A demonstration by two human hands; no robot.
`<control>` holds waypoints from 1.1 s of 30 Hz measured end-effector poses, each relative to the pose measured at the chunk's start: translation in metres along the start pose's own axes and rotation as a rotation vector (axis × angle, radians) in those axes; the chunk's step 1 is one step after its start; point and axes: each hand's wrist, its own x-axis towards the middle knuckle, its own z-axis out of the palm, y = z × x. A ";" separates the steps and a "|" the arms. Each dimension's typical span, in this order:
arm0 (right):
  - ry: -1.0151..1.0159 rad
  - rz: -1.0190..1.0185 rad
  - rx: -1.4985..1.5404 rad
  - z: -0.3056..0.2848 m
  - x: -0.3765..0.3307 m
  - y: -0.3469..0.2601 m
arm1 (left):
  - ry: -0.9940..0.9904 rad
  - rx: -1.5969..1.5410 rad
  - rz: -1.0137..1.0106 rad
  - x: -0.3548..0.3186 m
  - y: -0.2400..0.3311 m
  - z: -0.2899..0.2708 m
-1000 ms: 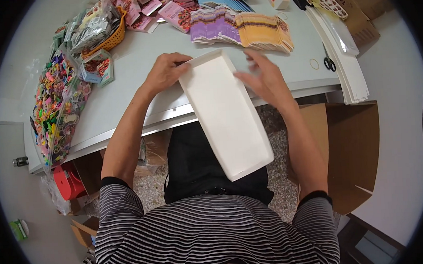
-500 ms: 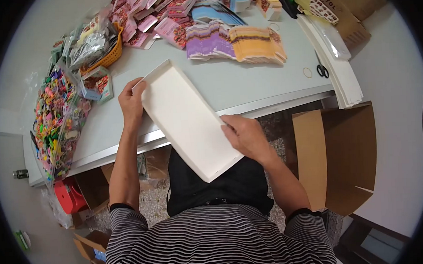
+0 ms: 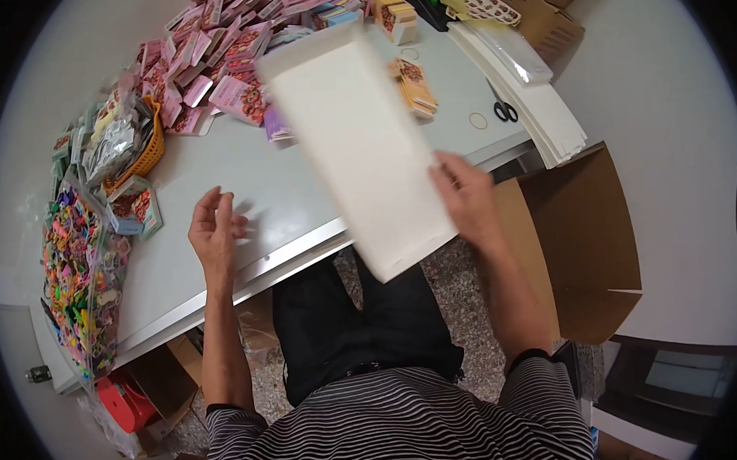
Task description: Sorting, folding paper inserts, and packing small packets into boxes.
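Note:
A long, shallow white cardboard tray (image 3: 365, 156) hangs slanted over the front edge of the table, its inside facing up. My right hand (image 3: 468, 199) grips its right side near the lower corner. The tray is slightly blurred and hides part of the purple packs (image 3: 278, 127) and orange packs (image 3: 416, 86) behind it. Over the table's left front, my left hand (image 3: 216, 235) is off the tray, fingers loosely bent and apart, with nothing in it.
Pink boxes (image 3: 239, 100) lie heaped at the back. Left are an orange basket (image 3: 146, 149) of packets and a bag of colourful small items (image 3: 82, 267). Scissors (image 3: 506, 111) and white sheets (image 3: 536, 112) lie right. A brown carton (image 3: 587, 245) stands open beside the table.
My left hand has let go of the tray and moved down and left. The right hand has carried the tray up and to the right. The view has shifted.

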 end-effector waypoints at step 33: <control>0.183 -0.143 -0.030 -0.029 0.107 0.055 | -0.068 0.349 -0.065 -0.007 -0.009 0.045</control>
